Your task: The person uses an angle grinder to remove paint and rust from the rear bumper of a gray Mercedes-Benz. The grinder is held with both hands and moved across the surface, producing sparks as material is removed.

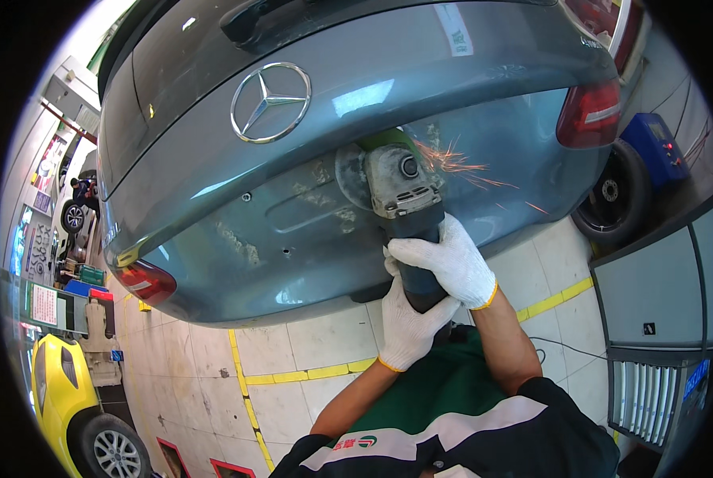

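Observation:
Both my hands, in white knit gloves, are closed round an angle grinder (408, 191) with a grey metal head and a dark body. My right hand (450, 263) wraps the body just behind the head, and my left hand (410, 317) grips it lower down. The grinder's disc (350, 177) meets the recessed panel of a blue-grey car tailgate (523, 151). Orange sparks (456, 162) fly off to the right. Rough, scuffed patches (241, 244) mark the panel left of the disc. The exact contact spot is partly hidden by the grinder head.
A round chrome emblem (270, 102) sits above the recess, and tail lights (591, 115) flank it. At right stand a loose wheel (615, 191), a blue machine (655, 147) and a grey cabinet (651, 295). A cable (567, 346) runs near the cabinet. A yellow car (58, 390) is at lower left.

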The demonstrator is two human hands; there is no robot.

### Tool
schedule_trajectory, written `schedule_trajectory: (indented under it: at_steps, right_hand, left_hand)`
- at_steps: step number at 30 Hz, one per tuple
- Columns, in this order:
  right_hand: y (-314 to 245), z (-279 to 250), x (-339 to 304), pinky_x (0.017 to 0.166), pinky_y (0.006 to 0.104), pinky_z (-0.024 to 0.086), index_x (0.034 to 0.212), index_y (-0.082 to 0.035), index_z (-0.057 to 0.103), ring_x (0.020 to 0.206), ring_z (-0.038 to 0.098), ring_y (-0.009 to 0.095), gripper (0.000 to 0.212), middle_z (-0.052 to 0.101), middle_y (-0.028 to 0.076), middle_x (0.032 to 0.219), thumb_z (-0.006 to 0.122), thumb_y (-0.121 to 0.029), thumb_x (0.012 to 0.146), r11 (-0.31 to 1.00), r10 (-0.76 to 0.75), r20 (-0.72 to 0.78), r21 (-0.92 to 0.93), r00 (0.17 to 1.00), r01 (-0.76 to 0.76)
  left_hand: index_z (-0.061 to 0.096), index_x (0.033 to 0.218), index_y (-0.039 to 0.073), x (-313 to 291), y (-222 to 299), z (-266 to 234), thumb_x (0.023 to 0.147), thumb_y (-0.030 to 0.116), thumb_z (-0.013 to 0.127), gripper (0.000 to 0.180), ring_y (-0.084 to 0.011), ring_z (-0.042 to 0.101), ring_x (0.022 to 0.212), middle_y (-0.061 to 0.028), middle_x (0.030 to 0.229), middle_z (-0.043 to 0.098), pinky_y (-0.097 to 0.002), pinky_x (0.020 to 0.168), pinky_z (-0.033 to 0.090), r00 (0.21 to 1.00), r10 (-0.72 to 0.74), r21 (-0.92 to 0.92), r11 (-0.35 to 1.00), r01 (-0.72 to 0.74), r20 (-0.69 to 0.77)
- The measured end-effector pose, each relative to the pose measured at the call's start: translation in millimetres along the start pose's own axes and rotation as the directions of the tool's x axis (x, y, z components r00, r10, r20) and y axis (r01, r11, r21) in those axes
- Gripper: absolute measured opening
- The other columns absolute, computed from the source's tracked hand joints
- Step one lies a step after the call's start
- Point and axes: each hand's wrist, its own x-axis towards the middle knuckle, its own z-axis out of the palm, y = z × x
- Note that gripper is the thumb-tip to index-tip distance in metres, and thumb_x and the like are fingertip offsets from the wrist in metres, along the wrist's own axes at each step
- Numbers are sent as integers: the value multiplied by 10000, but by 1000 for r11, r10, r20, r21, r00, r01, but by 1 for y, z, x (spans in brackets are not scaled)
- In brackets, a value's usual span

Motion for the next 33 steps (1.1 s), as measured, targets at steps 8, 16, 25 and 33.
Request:
schedule_trajectory:
  at_steps: [8,16,25,33]
  right_hand:
    - [0,-1,0,710,320,566,1139,-1,655,764,661,147,334,693,66,882,814,-151,886,1000,1,15,-27,1000,-1]
    - [-9,2,-5,737,325,575,1126,6,669,782,678,154,298,708,77,878,803,-121,892,996,5,4,-88,1000,-5]
    - [-19,-12,-11,786,323,575,1190,18,660,839,666,142,414,714,72,961,837,-138,850,979,64,-24,-194,998,-67]
    - [-40,-43,-5,882,317,572,1288,26,642,951,655,138,549,721,82,1091,876,-209,850,949,124,92,-301,988,-91]
  left_hand:
    - [644,1284,-24,-3,-2,4,797,209,905,600,-201,717,1084,-104,1175,755,-361,983,547,1000,-19,-99,995,19,-2]
    - [643,1274,-23,-5,-3,7,813,192,893,566,-205,722,1070,-103,1171,756,-365,971,555,1000,1,-102,995,-1,-5]
    - [590,1291,-28,-5,-17,31,827,271,910,638,-248,770,1002,-153,1102,767,-371,894,600,999,44,-93,995,-46,-21]
    - [614,1312,-4,-2,-17,76,862,168,884,552,-208,732,1093,-119,1182,755,-365,964,564,997,43,-224,973,-56,-64]
